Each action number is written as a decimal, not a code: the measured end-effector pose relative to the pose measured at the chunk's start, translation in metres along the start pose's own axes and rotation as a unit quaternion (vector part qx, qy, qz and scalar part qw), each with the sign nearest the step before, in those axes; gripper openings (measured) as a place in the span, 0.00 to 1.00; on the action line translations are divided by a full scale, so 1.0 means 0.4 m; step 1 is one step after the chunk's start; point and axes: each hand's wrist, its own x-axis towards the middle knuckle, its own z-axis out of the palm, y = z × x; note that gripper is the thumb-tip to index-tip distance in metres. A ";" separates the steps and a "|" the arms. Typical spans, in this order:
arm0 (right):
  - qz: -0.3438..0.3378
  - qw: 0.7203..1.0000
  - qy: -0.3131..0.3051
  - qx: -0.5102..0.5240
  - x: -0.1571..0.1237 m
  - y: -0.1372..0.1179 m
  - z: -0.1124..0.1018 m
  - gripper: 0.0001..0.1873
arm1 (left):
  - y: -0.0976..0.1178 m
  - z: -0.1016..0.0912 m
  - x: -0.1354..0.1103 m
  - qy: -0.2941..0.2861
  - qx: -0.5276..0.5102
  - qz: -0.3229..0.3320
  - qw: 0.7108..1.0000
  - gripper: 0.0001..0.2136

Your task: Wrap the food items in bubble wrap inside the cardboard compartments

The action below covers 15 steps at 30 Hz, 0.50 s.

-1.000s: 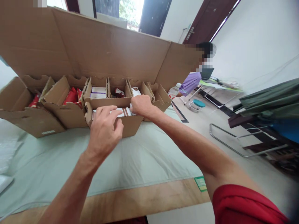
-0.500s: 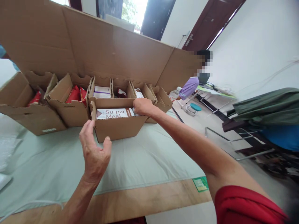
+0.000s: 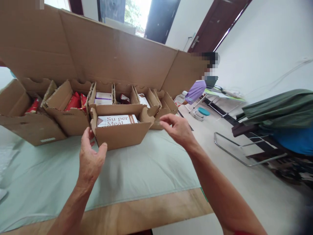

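A small open cardboard box (image 3: 119,137) stands in front of the row on the cloth-covered table. Inside it lies a white carton (image 3: 117,120) printed "Su-per Meal". By the box's left end is my left hand (image 3: 91,155), thumb and fingers apart; its fingertips are at the lower left side, and I cannot tell whether they touch. My right hand (image 3: 177,129) hovers just off the box's right end, fingers loosely bent with nothing seen in them.
Behind stands a row of open cardboard bins (image 3: 56,119) holding red packets (image 3: 74,101) and a white-and-purple box (image 3: 104,98). A tall cardboard panel (image 3: 117,52) rises behind them. A plastic bottle (image 3: 180,97) and a person in a purple sleeve (image 3: 195,91) are at the right.
My right hand has come out of the small box and moved right, away from the carton. My left hand has shifted slightly left and down; the carton stays in the box.
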 end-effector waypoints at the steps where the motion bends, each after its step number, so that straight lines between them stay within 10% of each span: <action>1: 0.016 0.999 -0.023 0.042 -0.022 0.030 0.026 0.13 | 0.001 0.001 0.003 -0.008 -0.008 -0.003 1.000 0.33; 8: 0.031 0.967 -0.100 0.234 -0.017 0.068 0.249 0.27 | -0.011 0.020 0.015 -0.048 -0.034 -0.045 0.997 0.26; 15: 0.067 0.971 -0.017 0.227 -0.118 0.048 0.245 0.15 | 0.002 0.022 -0.047 -0.058 -0.026 -0.071 0.995 0.22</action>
